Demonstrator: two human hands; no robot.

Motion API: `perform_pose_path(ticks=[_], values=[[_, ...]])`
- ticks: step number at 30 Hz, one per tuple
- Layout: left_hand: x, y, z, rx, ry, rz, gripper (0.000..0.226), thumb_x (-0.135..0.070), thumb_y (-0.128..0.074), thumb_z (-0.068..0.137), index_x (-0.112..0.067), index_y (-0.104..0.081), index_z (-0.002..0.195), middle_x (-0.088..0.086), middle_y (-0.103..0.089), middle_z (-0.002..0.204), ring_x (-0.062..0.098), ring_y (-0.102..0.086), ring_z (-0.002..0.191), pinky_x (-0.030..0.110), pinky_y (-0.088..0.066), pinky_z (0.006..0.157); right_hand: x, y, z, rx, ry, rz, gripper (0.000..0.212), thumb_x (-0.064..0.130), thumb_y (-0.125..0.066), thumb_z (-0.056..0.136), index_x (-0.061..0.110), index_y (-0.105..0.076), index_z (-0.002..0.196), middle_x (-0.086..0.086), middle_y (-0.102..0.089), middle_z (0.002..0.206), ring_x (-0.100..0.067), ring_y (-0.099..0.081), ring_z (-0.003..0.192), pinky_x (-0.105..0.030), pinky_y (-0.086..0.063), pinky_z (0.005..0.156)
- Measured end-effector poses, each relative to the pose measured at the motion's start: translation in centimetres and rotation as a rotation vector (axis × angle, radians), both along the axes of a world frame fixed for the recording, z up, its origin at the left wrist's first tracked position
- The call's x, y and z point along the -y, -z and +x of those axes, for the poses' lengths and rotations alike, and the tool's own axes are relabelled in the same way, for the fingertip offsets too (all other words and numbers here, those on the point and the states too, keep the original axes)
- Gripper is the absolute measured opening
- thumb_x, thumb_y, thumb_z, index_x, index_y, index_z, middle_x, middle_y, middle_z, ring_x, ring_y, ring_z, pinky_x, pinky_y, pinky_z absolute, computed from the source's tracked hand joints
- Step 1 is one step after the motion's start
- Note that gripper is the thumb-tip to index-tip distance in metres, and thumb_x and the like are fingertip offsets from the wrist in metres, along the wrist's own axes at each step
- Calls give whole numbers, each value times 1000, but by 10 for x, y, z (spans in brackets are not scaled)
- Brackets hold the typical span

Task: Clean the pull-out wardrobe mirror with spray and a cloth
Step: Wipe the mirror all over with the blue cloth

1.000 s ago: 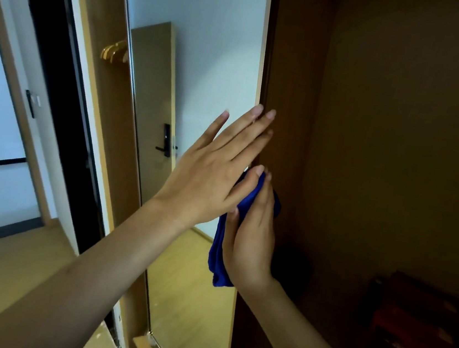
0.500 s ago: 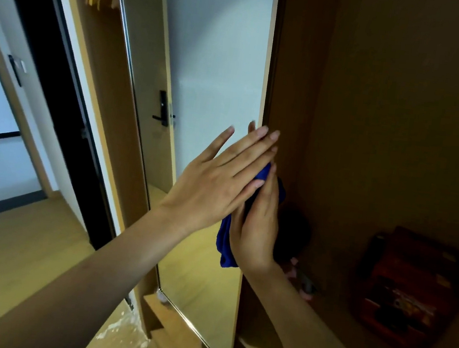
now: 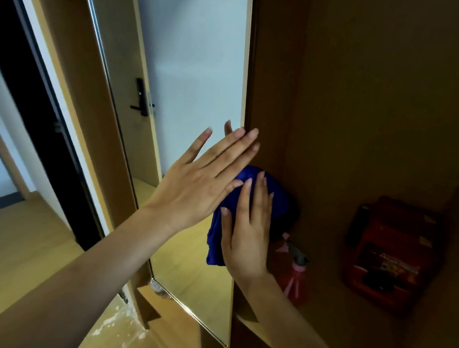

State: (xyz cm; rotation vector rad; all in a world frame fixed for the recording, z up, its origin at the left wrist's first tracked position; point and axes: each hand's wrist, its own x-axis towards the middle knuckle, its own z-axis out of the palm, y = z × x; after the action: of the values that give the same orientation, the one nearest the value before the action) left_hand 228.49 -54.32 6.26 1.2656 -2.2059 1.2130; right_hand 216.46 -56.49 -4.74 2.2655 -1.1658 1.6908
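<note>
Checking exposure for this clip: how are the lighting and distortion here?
Head view: mirror bright, wardrobe interior dim, so the spray bottle and red box sit murky; wide-angle bending tilts the mirror edges; hands and blue cloth stay sharp.

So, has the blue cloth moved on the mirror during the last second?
Yes. The blue cloth has slid downward along the right edge of the mirror, nearer its bottom corner.

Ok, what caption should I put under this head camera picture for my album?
Right hand presses a blue cloth at the mirror edge, left hand flat beside it.
</note>
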Motion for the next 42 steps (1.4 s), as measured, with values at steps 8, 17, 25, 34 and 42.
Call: perform_pose_path(ticks=[8, 17, 25, 34, 42], values=[[-3, -1, 4, 49, -1, 22, 56, -40, -16, 104, -16, -9, 155, 2, 3, 162, 17, 1, 150, 45, -7, 122, -3, 21, 8, -43, 102, -32, 68, 27, -37, 101, 19, 6, 154, -17, -6, 157, -22, 3, 148, -50, -22, 116], [-3, -28, -5, -2, 78, 25, 53, -33, -25, 105, -16, -17, 155, 4, -8, 163, 17, -3, 150, 44, 0, 122, 4, -3, 13, -5, 102, -91, 69, 25, -34, 103, 16, 14, 152, -21, -5, 155, -22, 4, 147, -48, -23, 116], [2, 6, -1, 41, 105, 65, 52, -35, -22, 104, -16, -24, 153, 5, -11, 162, 19, -4, 150, 45, 1, 121, 3, 31, 13, 5, 94, -106, 61, 29, -26, 106, 16, 11, 153, -23, -13, 152, -30, -13, 144, -47, -34, 110], [0, 46, 0, 170, 52, 73, 52, -36, -20, 105, -15, -27, 152, 3, -9, 162, 17, -2, 149, 44, 3, 121, -6, 75, 8, -30, 120, -37, 59, 33, -22, 106, 15, 11, 153, -22, -20, 149, -34, -26, 138, -45, -38, 106], [1, 19, -9, 31, 45, -47, 51, -31, -25, 104, -12, -33, 150, 5, -20, 160, 18, -11, 148, 43, 2, 120, 2, 35, 12, 22, 69, -64, 60, 33, -21, 107, 19, 16, 152, -18, -9, 155, -22, -6, 145, -43, -28, 113]])
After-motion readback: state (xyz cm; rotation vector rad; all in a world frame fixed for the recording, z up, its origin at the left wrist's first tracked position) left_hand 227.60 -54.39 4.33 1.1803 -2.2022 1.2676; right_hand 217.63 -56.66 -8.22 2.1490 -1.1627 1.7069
